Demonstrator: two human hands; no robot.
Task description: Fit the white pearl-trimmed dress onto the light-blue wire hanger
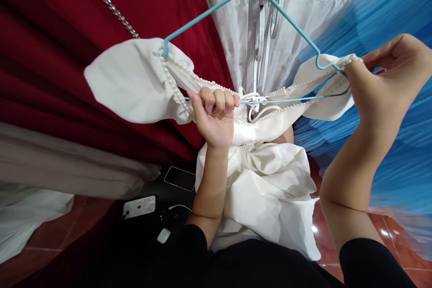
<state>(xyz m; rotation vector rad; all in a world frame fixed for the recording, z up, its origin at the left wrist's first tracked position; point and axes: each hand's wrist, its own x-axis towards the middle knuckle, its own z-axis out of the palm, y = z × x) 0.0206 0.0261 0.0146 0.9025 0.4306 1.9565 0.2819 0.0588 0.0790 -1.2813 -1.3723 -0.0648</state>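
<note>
A white dress (pixel 266 180) with pearl-beaded edging along its neckline hangs in front of me on a light blue hanger (pixel 216 6). Its left puffed sleeve (pixel 131 81) sits over one end of the hanger. My left hand (pixel 216 114) is closed around the hanger's lower bar, beside the beaded neckline. At the far end of the bar, my right hand (pixel 384 65) pinches the beaded edge of the right sleeve (pixel 326 85), close to the hanger's corner. White cords (pixel 254 101) are bunched at the middle of the neckline.
Red curtains (pixel 162 0) cover the left, with a metal chain (pixel 106 2) hanging there. Blue tulle (pixel 378 153) fills the right. Two phones, one a white phone (pixel 139 207), and a small white case (pixel 164 235) lie on a black surface at lower left. Metal rods (pixel 259 40) stand behind the hanger.
</note>
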